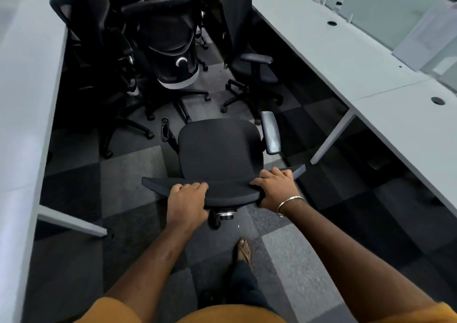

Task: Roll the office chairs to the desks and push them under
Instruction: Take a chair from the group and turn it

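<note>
Gripping the backrest (222, 194) of the chair (220, 149) with left hand (186, 202) and right hand (275, 189), the person stands in the aisle, probably nearest the right desk (371, 75).

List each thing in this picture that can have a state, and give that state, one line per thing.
Left hand: grips the backrest's top edge.
Right hand: grips the same edge.
Held office chair: out in the aisle, not under a desk; right armrest pad on, left armrest post bare.
Three office chairs: clustered in the aisle ahead, not pushed under.
Right desk: no chair under the near section.
Left desk: no chair seen under it.
</note>
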### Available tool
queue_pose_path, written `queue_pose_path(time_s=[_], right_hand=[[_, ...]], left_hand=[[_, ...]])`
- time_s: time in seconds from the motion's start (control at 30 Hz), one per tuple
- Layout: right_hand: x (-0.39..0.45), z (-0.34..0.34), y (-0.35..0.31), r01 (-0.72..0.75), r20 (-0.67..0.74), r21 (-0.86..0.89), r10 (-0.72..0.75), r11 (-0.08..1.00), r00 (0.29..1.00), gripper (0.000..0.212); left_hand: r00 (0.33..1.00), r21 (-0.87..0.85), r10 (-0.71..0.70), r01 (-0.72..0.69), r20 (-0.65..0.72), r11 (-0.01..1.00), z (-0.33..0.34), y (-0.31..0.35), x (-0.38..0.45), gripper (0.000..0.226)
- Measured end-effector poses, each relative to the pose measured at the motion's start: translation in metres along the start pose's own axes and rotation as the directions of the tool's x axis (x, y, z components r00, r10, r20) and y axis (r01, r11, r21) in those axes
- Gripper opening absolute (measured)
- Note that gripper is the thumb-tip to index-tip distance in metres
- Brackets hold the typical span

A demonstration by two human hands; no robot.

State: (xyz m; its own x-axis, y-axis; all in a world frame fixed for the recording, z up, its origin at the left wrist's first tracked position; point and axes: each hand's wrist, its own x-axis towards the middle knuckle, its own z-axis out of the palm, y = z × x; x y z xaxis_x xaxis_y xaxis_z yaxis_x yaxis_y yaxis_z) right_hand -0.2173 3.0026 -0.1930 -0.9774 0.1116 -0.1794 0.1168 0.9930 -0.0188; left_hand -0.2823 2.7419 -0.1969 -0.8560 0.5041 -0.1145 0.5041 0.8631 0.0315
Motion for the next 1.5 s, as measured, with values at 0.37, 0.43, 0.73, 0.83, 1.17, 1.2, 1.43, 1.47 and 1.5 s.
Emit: queue_pose_path(time_s=[0.37,0.43,0.73,0.83,1.17,1.2,1.43,1.47,1.5], right_hand=[[-0.123,0.024,-0.043,0.03,-0.02,0.027,-0.029,0.999,0.999,0.063],[-0.143,0.028,-0.042,0.068,-0.042,0.058,-0.065,0.996,0.997,0.064],[-0.239,0.043,-0.029,0.187,-0.027,0.056,-0.185,0.981,0.982,0.067],[-0.276,0.049,-0.015,0.207,-0.029,0.063,-0.206,0.976,0.978,0.068],[-0.381,0.073,0.017,0.22,-0.059,0.018,-0.219,0.975,0.974,0.063],[-0.392,0.074,0.018,0.216,-0.054,0.018,-0.215,0.976,0.975,0.064],[-0.471,0.096,0.016,0.079,-0.168,0.06,-0.068,0.995,0.983,0.052],[-0.482,0.101,0.016,0.06,-0.191,0.05,-0.05,0.997,0.98,0.052],[-0.492,0.105,0.016,0.049,-0.2,0.051,-0.038,0.998,0.979,0.054]], left_hand=[[0.999,0.03,-0.029,0.029,0.02,0.999,0.01,0.008,-0.124,0.056],[0.999,0.03,-0.033,0.032,0.033,0.999,0.008,0.018,-0.145,0.06],[0.992,0.051,-0.111,0.107,0.065,0.993,0.023,0.071,-0.245,0.072],[0.992,0.034,-0.12,0.119,0.039,0.992,0.033,0.099,-0.283,0.069],[0.98,-0.041,-0.194,0.196,0.033,0.98,0.05,0.186,-0.393,0.065],[0.98,-0.045,-0.198,0.199,0.032,0.979,0.05,0.192,-0.404,0.065],[0.985,-0.095,-0.17,0.171,0.02,0.981,0.06,0.228,-0.461,0.062],[0.989,-0.102,-0.15,0.15,0.008,0.983,0.062,0.232,-0.469,0.062],[0.991,-0.112,-0.132,0.131,-0.001,0.985,0.064,0.237,-0.478,0.061]])
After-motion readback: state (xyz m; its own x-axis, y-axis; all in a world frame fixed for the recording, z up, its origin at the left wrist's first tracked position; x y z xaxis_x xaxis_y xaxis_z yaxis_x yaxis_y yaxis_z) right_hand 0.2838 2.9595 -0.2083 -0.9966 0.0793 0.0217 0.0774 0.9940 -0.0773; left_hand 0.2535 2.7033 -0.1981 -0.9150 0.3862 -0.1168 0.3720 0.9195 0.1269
